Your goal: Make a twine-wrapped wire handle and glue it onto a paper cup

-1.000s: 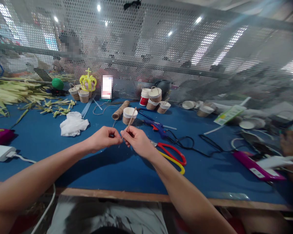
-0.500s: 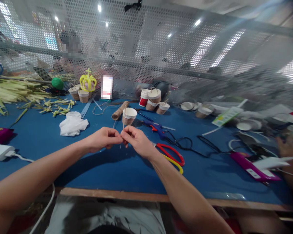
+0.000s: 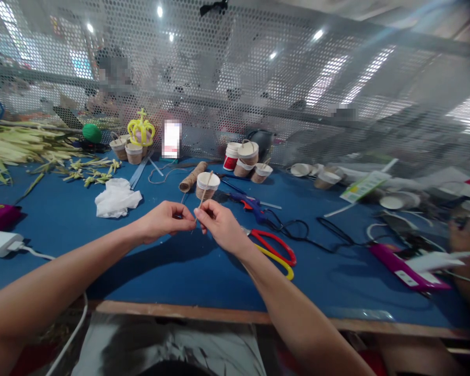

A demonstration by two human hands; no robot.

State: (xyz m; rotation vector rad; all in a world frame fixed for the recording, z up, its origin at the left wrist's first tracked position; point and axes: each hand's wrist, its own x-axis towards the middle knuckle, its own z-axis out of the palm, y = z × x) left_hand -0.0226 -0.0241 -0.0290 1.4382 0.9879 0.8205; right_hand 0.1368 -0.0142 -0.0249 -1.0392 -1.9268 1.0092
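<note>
My left hand and my right hand meet at the middle of the table, both with fingertips pinched on a thin tan strand of twine. The strand slants up to the right from my fingers. Just behind it stands a small white-rimmed paper cup wrapped in brown cord. A roll of brown twine lies to the left of that cup, with a loose end trailing toward my hands. Scissors with red and yellow handles lie beside my right wrist.
A blue glue gun with a black cable lies right of the cup. White crumpled tissue sits left. More wrapped cups and a yellow crown stand at the back, before a perforated metal screen. Another person's hand is at far right.
The twine strand has tipped from upright to a slant toward the right. My hands stay in nearly the same place, still pinching it.
</note>
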